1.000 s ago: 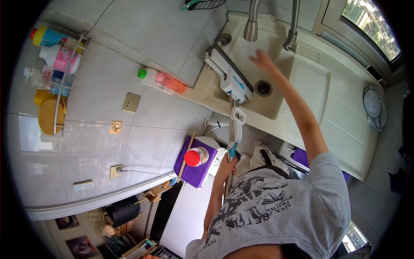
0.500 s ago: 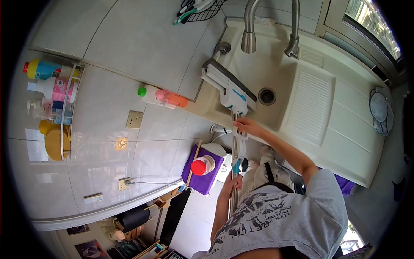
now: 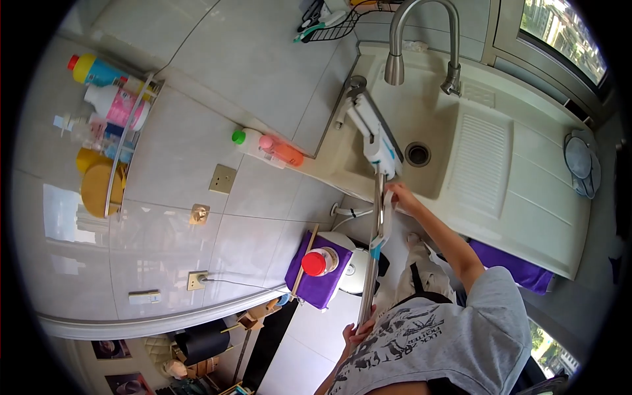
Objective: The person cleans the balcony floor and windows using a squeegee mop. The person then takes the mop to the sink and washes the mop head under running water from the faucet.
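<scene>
A mop [image 3: 374, 253] with a long metal pole slants from the sink down to my body. Its white, grey-edged head [image 3: 377, 131] lies tilted in the sink basin [image 3: 431, 125], left of the drain. My right hand [image 3: 403, 199] is closed at the white lever part on the pole, just below the head. Lower down, close to my shirt, my left hand [image 3: 359, 334] has its fingers around the pole; part of that hand is hard to make out.
A curved faucet [image 3: 395, 66] rises over the basin, with a ribbed drainboard [image 3: 479, 164] to its right. Bottles [image 3: 283, 150] stand on the left ledge. A red-lidded jar [image 3: 319, 262] sits on a purple cloth [image 3: 326, 294] beside the pole. A wall rack [image 3: 125, 148] holds more bottles.
My left hand has moved down the pole toward my body. The mop head has turned to a steeper angle in the basin. The whole view has shifted slightly.
</scene>
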The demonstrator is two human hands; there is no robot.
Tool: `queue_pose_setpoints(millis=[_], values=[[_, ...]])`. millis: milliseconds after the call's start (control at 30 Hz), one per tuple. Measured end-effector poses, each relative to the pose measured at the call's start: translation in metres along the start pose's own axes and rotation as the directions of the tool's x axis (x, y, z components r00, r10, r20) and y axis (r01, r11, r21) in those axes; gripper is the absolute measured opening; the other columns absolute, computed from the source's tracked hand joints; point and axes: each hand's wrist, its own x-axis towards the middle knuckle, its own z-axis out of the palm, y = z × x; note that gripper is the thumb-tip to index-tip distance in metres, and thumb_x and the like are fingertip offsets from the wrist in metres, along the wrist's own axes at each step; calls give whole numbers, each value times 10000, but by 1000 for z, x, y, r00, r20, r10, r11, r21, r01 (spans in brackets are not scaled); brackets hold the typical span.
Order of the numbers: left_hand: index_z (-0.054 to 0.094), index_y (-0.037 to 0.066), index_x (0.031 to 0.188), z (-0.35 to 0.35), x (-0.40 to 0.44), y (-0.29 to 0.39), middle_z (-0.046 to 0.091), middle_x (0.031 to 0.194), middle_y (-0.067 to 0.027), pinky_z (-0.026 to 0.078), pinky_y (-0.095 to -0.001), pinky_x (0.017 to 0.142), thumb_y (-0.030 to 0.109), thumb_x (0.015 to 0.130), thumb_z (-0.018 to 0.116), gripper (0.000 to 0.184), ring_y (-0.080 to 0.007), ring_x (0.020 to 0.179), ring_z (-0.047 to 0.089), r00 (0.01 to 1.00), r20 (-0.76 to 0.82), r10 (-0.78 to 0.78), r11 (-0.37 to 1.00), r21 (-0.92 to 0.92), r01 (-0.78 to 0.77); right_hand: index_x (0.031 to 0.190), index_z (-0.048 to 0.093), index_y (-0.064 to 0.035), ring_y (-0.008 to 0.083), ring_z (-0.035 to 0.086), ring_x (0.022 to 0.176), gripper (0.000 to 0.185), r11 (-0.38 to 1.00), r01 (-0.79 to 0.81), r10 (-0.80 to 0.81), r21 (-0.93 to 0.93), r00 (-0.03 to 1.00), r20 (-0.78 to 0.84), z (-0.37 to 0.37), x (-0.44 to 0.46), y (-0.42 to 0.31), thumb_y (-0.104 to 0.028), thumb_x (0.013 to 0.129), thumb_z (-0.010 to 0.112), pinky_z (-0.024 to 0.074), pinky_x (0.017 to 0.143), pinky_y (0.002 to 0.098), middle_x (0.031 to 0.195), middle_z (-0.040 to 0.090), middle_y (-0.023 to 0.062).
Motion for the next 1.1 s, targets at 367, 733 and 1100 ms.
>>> queue_pose_setpoints(millis=[367,733,1100], values=[[267,65,1168,9,-76,76,325,605,-11,295,-149,319,158,819,383,379,-40,364,320,929,-145,-341,833,412,370,565,397,-52,76,303,468,386,862,367,-505,-350,557,-659,51,-76,15,-350,811,393,248,435,231,485,322,-20],[304,35,1149,39,-71,102,322,592,-13,300,-175,339,137,826,356,343,-50,379,311,897,-227,-380,815,376,441,768,413,24,189,371,650,327,768,315,-639,-557,341,-689,169,-196,86,-286,842,343,322,628,297,674,393,100],[392,51,879,45,-80,95,295,542,28,257,-141,319,35,748,395,132,-10,374,264,878,-355,-320,682,557,474,650,516,54,307,506,612,443,707,-20,-622,-707,459,-635,75,-109,1,-332,788,348,341,552,389,636,529,199]])
